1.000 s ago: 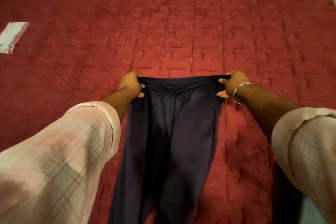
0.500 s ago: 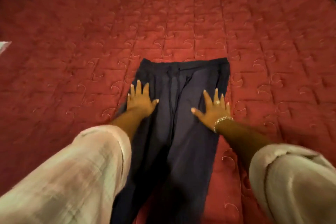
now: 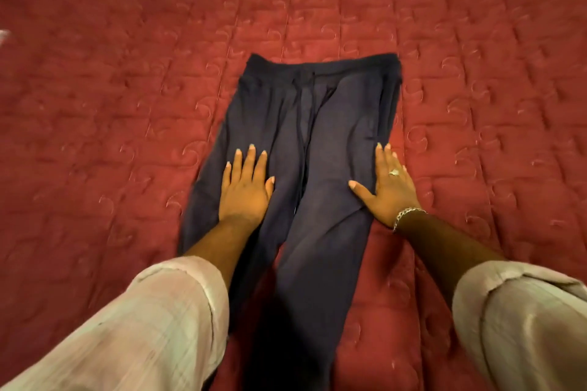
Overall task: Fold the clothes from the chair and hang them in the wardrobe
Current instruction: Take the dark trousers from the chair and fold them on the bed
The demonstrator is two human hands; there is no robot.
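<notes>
Dark navy drawstring trousers (image 3: 317, 124) lie flat on the red quilted bedspread (image 3: 127, 105), waistband at the far end, legs running toward me and out of the bottom of the view. My left hand (image 3: 246, 187) presses flat on the left thigh of the trousers, fingers straight. My right hand (image 3: 389, 184), with a ring and a bracelet, presses flat on the right edge of the trousers, partly on the bedspread, thumb spread inward.
The red bedspread fills the whole view around the trousers. A small pale object (image 3: 3, 35) shows at the far left edge. My rolled-up pale sleeves (image 3: 143, 327) cover the lower corners.
A second ago both hands gripped the waistband in the air. They laid the trousers on the bed, let go, and have slid flat down the fabric toward me.
</notes>
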